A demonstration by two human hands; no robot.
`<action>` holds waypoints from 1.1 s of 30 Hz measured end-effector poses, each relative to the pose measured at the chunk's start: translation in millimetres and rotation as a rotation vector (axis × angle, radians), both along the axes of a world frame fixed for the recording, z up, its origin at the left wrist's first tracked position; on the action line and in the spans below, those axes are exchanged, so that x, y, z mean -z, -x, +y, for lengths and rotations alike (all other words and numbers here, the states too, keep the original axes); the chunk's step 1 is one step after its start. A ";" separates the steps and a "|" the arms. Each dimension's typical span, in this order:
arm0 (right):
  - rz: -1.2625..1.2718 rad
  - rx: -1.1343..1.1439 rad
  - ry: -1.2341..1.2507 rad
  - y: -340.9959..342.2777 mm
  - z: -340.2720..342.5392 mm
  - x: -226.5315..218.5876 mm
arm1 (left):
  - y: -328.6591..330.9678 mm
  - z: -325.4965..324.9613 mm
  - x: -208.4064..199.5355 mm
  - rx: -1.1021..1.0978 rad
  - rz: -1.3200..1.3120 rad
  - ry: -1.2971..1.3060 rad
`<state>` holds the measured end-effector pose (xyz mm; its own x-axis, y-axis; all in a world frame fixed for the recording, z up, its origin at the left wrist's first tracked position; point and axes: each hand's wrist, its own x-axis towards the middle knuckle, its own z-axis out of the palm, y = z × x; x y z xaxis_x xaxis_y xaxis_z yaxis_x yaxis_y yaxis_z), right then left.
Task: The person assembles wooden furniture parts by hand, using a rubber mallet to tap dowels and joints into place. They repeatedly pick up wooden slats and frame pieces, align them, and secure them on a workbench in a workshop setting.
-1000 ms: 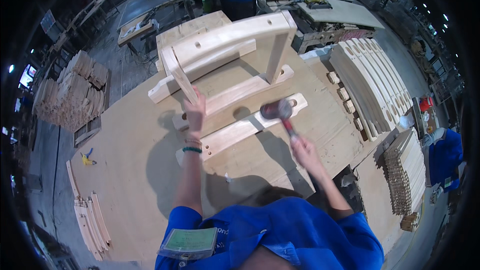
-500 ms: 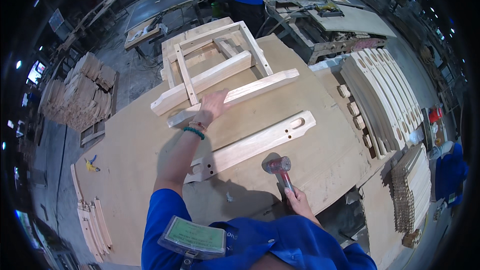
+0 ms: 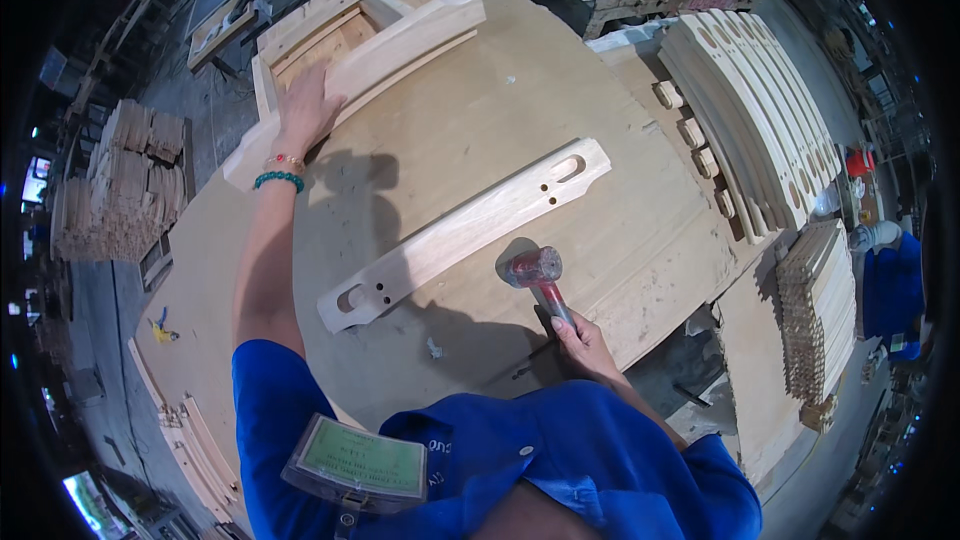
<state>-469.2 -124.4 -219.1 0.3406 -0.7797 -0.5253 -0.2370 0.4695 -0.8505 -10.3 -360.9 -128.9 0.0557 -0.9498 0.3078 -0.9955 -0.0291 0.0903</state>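
My left hand [image 3: 308, 108] is stretched to the far left. Its fingers curl over a pale wooden rail [image 3: 410, 38] along the near side of a wooden frame [image 3: 352, 32]; the fingertips are partly hidden. My right hand [image 3: 584, 345] grips the handle of a mallet [image 3: 537, 268] with a reddish, worn head, held low over the board. Between my hands lies a flat wooden slat [image 3: 460, 230], set diagonally, with a long slot and small round holes at each end.
A brown board [image 3: 480, 130] covers the worktable. Curved slotted slats [image 3: 755, 110] stand in a row at right, with stacked wooden strips [image 3: 820, 310] nearer. Thin wooden sticks [image 3: 200, 450] and a yellow-blue tool [image 3: 162, 328] lie at left. Piled wood [image 3: 120, 190] stands beyond.
My left hand has moved farther away and left, and the rail now lies against the frame. The view has shifted too. My right hand keeps hold of the mallet.
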 end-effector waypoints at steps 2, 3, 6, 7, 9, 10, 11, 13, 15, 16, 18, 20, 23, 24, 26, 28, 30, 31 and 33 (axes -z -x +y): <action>0.027 0.023 -0.042 -1.2 -2.4 -2.4 | 11.8 -2.0 2.6 0.039 -0.175 0.212; 0.038 0.020 -0.064 -3.4 -2.0 -2.5 | 21.0 -0.5 3.8 0.069 -0.127 0.267; 0.067 0.078 0.044 -8.8 1.8 7.7 | 91.1 24.2 19.5 0.099 0.225 -0.053; 0.025 0.088 -0.120 -12.4 0.1 -3.1 | 104.7 49.0 31.0 0.094 0.318 -0.120; -0.042 0.090 -0.164 -10.3 4.8 1.0 | 156.1 113.4 77.6 0.251 0.396 -0.141; 0.000 0.101 -0.169 -13.4 6.9 -7.0 | 178.2 142.2 95.7 0.280 0.417 -0.149; 0.046 0.140 -0.129 -5.8 8.9 10.8 | 193.6 152.9 74.3 0.279 0.373 -0.418; 0.060 0.169 0.076 -4.0 15.7 26.7 | 206.8 190.5 97.2 0.163 0.181 0.085; 0.005 0.101 0.006 -3.3 15.6 21.4 | 191.9 211.1 99.3 0.046 0.236 0.054; -0.007 0.102 -0.017 -2.5 15.1 13.4 | 191.2 215.3 102.6 0.025 0.281 0.050; 0.054 0.094 -0.036 -2.4 9.1 12.8 | 189.6 234.8 115.1 -0.046 0.291 0.248; 0.060 0.163 -0.054 0.1 6.6 18.3 | 188.5 255.0 110.7 -0.042 0.357 0.284; -0.019 0.051 -0.136 -16.8 0.3 -11.7 | 174.0 275.5 97.5 -0.054 0.366 0.181; 0.034 0.044 -0.134 -20.0 -1.3 -19.8 | 171.0 269.9 80.3 -0.043 0.386 0.039; -0.034 0.069 -0.083 -13.5 2.0 -20.9 | 173.5 251.0 74.6 -0.020 0.295 0.071; -0.087 0.098 -0.084 -9.3 8.9 -27.6 | 176.9 225.5 69.8 0.008 0.166 0.056; -0.127 0.117 -0.077 -2.2 15.7 -30.6 | 179.7 204.9 76.1 0.018 0.106 -0.021; -0.128 0.142 -0.061 0.2 20.4 -33.9 | 177.1 194.1 84.6 0.019 0.116 -0.092; -0.112 0.191 -0.018 5.4 27.0 -37.6 | 167.6 172.1 100.7 0.082 0.080 -0.015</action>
